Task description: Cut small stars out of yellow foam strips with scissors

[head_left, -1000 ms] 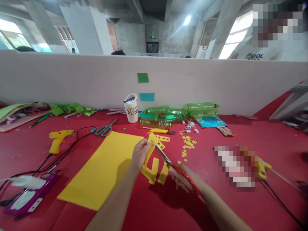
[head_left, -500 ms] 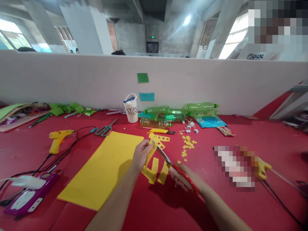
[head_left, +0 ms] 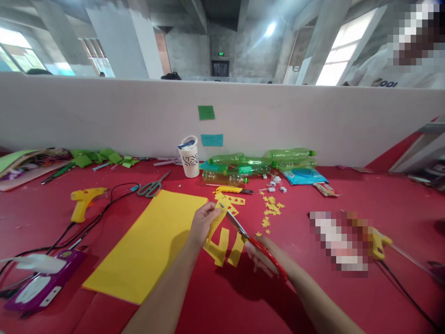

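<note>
Trimming a narrow yellow strip (head_left: 217, 222) seems to be the step in hand. The strip is held up above the middle of the red worktop (head_left: 313, 264), pinched near its upper end between the thumb and fingers of the left hand (head_left: 203, 221). The right hand (head_left: 262, 253) grips the red-handled scissors (head_left: 259, 246), their blades pointing up and left so that the tips meet the strip's upper edge close to the left fingertips. How far the blades have bitten into the strip is too small to tell. As I judge it, the next move calls for a small, controlled squeeze of the handles, with the strip kept taut and the left fingertips clear of the blades.

Just below the hands lie loose yellow strips (head_left: 222, 247); beyond them are pieces with star-shaped holes (head_left: 238, 201). Small yellow stars (head_left: 271, 208) lie scattered to the right, and a large yellow sheet (head_left: 146, 246) spreads out to the left. Farther back, a yellow cutter (head_left: 228, 189) lies in front of green bottles (head_left: 255, 166), with a white cup (head_left: 191, 162) standing beside them. A yellow glue gun (head_left: 81, 205) rests on the far left.
</note>
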Motion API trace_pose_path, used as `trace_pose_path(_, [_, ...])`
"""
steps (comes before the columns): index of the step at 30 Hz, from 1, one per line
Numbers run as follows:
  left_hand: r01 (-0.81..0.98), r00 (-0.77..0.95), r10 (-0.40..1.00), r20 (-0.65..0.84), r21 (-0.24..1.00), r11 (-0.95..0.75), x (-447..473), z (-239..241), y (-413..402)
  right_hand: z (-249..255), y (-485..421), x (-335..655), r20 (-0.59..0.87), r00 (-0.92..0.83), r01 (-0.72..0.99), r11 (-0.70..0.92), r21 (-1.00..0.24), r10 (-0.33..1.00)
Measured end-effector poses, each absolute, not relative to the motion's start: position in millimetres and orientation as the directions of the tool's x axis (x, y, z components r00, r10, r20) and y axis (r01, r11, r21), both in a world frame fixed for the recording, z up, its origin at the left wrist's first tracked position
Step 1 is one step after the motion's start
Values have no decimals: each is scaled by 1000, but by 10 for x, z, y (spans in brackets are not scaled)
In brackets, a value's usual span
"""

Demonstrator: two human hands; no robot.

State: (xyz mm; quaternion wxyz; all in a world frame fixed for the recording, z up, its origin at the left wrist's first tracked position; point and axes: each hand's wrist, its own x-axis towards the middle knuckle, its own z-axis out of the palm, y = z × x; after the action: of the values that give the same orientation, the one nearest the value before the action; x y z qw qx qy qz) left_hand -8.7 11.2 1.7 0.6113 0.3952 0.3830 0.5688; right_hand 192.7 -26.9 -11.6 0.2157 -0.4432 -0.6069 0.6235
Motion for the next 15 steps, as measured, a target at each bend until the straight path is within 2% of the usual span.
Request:
trace_pose_path(3, [-387, 66, 997, -45, 920, 67, -115, 37, 121, -84, -270, 1941, -278, -515, 277, -149, -949, 811])
trace_pose_path(7, [-377, 77, 994, -80, 920, 104, -167, 90, 128, -10, -265, 1972, -339, -484, 353, -174, -919, 807])
trace_pose_path(15, [-232, 172, 977, -128, 958, 167, -293, 139, 143, 134, -263, 2064, -393, -475, 470, -150, -869, 788])
